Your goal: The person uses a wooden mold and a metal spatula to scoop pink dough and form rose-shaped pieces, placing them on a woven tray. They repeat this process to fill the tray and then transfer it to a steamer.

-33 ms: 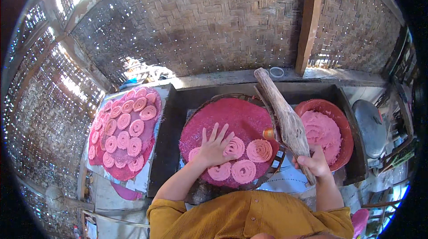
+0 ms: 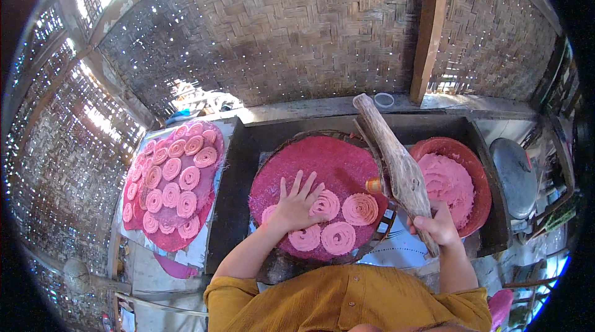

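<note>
My left hand (image 2: 299, 205) lies with fingers spread on a round tray covered with a magenta cloth (image 2: 310, 158). It rests among pink spiral coils, close to one coil (image 2: 326, 204) at its fingers and partly over another beside the wrist. More coils (image 2: 339, 238) sit at the near side and right (image 2: 360, 209) of the cloth. My right hand (image 2: 436, 225) is wrapped round the lower end of a rough wooden lever press (image 2: 396, 158). An orange cylinder end (image 2: 373, 185) juts from the press over the tray's right side.
Right of the press, a red basin (image 2: 483, 192) holds soft pink dough (image 2: 447, 177). A dark wooden trough (image 2: 232, 189) frames the tray and basin. To the left, many pink coils lie on another cloth (image 2: 158, 239). A grey lid (image 2: 514, 177) stands at far right; a woven wall (image 2: 297, 34) rises behind.
</note>
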The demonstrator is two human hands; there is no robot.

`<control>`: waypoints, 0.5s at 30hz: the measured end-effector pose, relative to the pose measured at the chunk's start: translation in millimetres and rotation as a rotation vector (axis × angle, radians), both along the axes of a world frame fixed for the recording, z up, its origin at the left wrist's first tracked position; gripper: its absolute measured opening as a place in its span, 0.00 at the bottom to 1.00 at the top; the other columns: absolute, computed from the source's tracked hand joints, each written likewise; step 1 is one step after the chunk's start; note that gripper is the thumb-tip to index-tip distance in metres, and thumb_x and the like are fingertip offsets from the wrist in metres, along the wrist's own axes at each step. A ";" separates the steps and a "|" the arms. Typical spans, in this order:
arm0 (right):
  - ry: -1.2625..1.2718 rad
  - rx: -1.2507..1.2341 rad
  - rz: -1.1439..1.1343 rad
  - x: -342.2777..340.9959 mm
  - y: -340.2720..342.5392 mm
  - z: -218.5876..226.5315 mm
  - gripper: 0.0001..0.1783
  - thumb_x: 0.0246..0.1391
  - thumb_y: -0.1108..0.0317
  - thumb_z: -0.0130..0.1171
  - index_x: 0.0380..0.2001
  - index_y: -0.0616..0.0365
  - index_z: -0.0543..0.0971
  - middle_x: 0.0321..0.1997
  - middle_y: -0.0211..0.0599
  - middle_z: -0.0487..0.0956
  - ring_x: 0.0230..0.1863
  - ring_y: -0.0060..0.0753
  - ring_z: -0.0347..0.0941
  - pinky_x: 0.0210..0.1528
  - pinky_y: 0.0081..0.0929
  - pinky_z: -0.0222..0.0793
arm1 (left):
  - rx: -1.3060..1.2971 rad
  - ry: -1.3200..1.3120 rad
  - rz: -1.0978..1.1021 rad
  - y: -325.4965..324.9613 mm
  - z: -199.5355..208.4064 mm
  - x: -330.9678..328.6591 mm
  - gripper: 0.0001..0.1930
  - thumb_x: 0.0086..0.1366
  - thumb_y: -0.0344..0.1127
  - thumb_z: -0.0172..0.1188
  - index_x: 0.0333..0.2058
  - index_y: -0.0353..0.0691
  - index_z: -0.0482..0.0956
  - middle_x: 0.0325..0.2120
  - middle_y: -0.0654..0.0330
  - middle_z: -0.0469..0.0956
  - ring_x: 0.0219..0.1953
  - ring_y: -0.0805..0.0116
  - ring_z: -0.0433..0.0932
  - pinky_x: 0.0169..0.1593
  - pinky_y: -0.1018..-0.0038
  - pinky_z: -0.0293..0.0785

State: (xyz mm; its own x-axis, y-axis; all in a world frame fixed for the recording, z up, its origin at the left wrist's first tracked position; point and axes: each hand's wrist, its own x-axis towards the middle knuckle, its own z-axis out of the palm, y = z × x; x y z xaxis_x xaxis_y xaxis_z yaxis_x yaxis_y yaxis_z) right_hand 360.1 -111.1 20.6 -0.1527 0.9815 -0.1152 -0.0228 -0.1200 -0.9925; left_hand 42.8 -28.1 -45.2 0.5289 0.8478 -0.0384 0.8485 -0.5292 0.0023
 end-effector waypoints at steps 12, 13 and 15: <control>0.314 -0.246 0.191 -20.0 10.2 -5.2 0.36 0.40 0.41 0.52 0.40 0.66 0.68 0.24 0.41 0.73 0.18 0.32 0.68 0.19 0.23 0.64 | -0.951 -1.783 0.228 54.0 59.5 19.2 0.48 0.46 0.76 0.27 0.59 0.49 0.37 0.59 0.53 0.44 0.61 0.51 0.39 0.59 0.53 0.35; 0.371 -0.280 0.235 -23.8 15.5 -8.7 0.37 0.41 0.40 0.50 0.42 0.65 0.67 0.25 0.42 0.73 0.18 0.33 0.68 0.19 0.23 0.64 | -1.136 -1.999 0.257 62.4 79.0 30.3 0.49 0.45 0.77 0.23 0.59 0.49 0.39 0.58 0.52 0.49 0.60 0.51 0.46 0.58 0.54 0.41; 0.413 -0.318 0.349 -26.2 25.4 -14.7 0.35 0.45 0.40 0.46 0.44 0.61 0.66 0.26 0.42 0.73 0.19 0.34 0.69 0.20 0.25 0.64 | -1.278 -2.201 0.123 85.3 95.9 49.9 0.47 0.46 0.76 0.23 0.58 0.49 0.45 0.52 0.52 0.60 0.54 0.52 0.57 0.56 0.54 0.49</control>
